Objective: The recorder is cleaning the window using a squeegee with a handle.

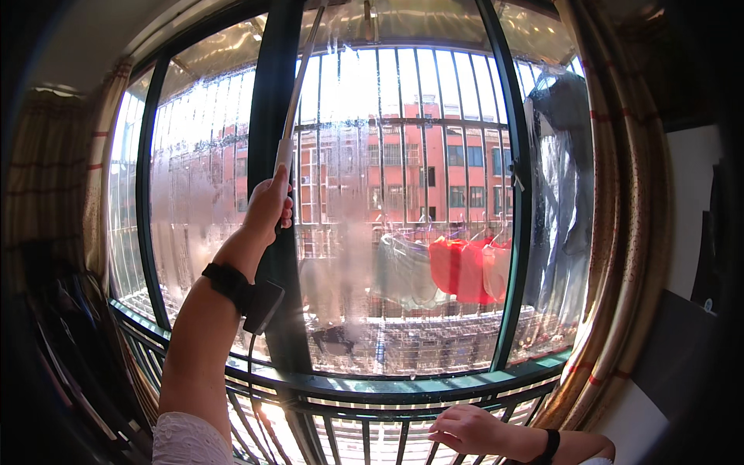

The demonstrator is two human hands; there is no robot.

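Gripping a long thin pole (298, 85) in the left hand (270, 203), with fingers closed round the lower end of its pale handle (284, 153). Running up and slightly right from there, in front of the dark green window frame (273, 85), to the top of the view. Cannot make out the upper tip.

Holding the right hand (469, 428) low at near right, with fingers loosely bent and pointing left, by the dark railing (349, 408). Cannot tell from here about contact or gripping. So for both hands: clenched on the pole at left, half-curled at right.

Wearing a black strap (226, 280) with a dark box (264, 308) and a hanging cable (250, 360) at the left wrist; a black band (552, 446) at the right.

Streaked and cloudy across the middle windowpane (333, 232). Beyond the glass: metal bars (465, 122), red garments (457, 271) hanging at right beside a pale garment (403, 271), and a reddish building (415, 159) farther off. Hung at far left and right of the window: a left curtain (50, 163) and a right curtain (620, 194).
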